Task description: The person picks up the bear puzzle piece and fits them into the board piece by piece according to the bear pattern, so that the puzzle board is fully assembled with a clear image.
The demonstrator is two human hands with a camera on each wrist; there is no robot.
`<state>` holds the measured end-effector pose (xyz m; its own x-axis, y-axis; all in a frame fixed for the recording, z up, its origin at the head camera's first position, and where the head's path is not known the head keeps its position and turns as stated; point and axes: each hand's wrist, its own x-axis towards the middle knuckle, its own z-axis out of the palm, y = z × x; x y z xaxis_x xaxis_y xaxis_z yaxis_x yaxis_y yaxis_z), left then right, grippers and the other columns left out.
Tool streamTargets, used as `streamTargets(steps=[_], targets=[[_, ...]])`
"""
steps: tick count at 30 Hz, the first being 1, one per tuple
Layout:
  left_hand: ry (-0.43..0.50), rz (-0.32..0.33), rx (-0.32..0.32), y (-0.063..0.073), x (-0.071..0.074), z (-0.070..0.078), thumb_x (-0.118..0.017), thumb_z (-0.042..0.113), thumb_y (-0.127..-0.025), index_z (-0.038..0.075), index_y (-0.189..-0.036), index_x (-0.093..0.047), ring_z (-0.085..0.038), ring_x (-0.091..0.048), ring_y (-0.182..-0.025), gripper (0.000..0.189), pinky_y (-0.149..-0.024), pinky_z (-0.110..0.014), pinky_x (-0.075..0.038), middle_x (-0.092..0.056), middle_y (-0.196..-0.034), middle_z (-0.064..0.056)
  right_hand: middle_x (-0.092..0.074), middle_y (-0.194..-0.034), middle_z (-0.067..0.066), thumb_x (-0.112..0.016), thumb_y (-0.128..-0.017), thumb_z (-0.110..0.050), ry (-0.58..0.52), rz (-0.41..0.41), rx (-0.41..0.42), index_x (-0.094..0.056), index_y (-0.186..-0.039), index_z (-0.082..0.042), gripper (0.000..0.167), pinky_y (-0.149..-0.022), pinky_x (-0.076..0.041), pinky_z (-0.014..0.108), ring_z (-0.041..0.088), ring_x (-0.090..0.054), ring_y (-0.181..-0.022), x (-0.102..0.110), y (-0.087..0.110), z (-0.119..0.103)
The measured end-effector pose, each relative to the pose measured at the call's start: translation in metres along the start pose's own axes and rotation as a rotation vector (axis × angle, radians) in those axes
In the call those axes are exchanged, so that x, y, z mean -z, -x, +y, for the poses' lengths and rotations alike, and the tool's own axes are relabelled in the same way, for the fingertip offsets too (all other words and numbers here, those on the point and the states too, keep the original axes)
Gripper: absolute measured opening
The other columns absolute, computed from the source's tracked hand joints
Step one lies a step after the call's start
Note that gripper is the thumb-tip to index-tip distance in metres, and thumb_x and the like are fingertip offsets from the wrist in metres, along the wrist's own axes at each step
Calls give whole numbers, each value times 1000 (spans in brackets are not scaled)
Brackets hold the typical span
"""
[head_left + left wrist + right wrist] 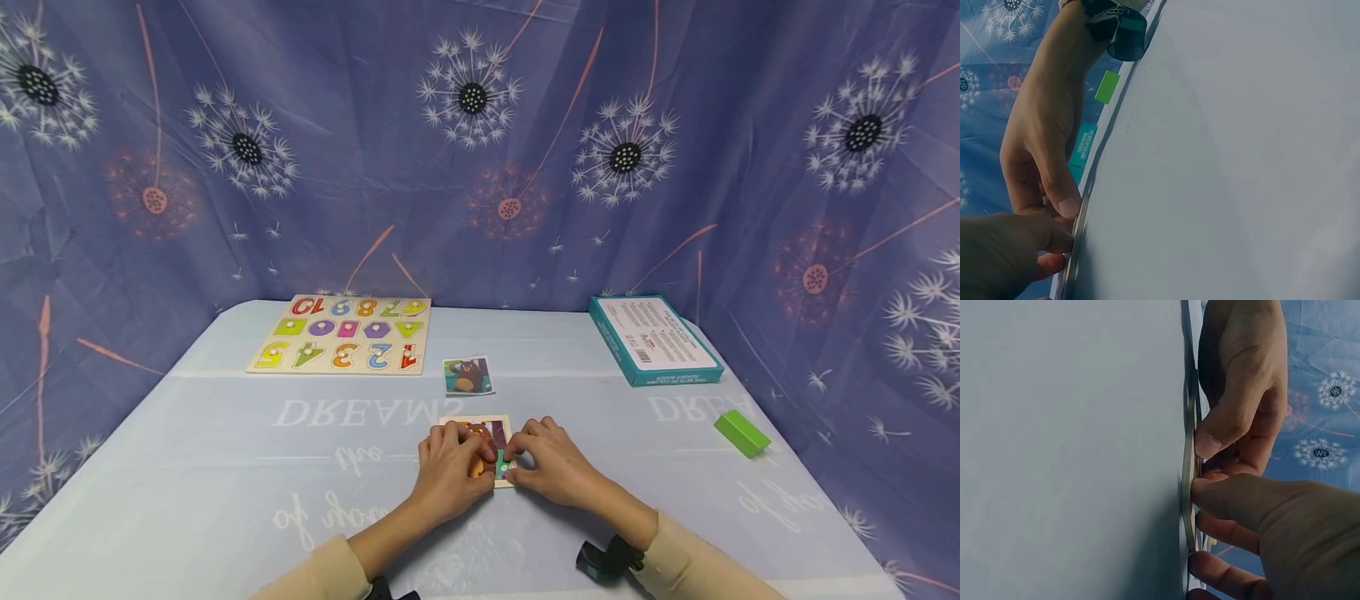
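A small bear jigsaw puzzle [498,430] lies in a pale wooden tray near the middle of the table. My left hand [448,473], fingers bent, covers its left and lower part, holding it with thumb and fingertips. From the right, my right hand [553,465] grips the puzzle's lower right side between thumb and index finger, at a teal part. The fingertips of both hands nearly meet. In the right wrist view the tray [1189,487] appears edge-on, with thumbs at its near edge. Fingers hide much of the picture and the exact contacts.
Just beyond the puzzle lies a bear picture card [468,377]. A wooden number-and-shape board [352,335] is at the back left. The teal box [654,340] lies at the back right, with a green block [742,433] nearer the right edge. Patterned cloth [480,167] hangs behind the table.
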<state>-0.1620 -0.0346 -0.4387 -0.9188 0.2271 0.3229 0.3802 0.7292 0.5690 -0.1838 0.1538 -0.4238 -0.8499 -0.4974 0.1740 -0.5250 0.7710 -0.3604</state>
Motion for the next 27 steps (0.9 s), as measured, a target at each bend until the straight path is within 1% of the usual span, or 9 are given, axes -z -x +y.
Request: streamTargets(steps=[7,16,23,27], targets=[[-10,1,-6,0,-1,-1,-67,20,-68,23,-78,-61,-21,-38,-96,12,-87,-49,-28,-48,-99,-3,-53,-84,-7,-77,-72,-28,-4,8,5,-65,-84,-23,17,-78,-34,33,10,-41,-84,1,0,-3],[6,-24,-15,-1,1,-3,-68,20,-71,23,-79,-61,-20,-37,-98,11,-88,-49,-27,-48,-100,-2,-53,-84,-8,-78,-71,-28,-12,7,-13,-65,-82,-23,18,-77,-33,33,10,-40,-83,1,0,-4],[4,-23,-8,-1,2,-2,-68,20,-70,23,-79,-61,-21,-37,-97,12,-86,-48,-27,-48,-100,-2,-54,-85,-7,-78,-71,-28,-25,8,-13,-65,-83,-23,18,-77,-33,33,11,-40,-83,2,0,-4],[5,-20,-19,0,3,-1,-69,20,-71,23,-80,-62,-20,-37,-97,12,-86,-48,-27,-48,-99,-2,-55,-86,-7,-77,-72,-28,-30,1,-17,-66,-84,-23,17,-77,-33,33,10,-40,-84,1,0,-3]])
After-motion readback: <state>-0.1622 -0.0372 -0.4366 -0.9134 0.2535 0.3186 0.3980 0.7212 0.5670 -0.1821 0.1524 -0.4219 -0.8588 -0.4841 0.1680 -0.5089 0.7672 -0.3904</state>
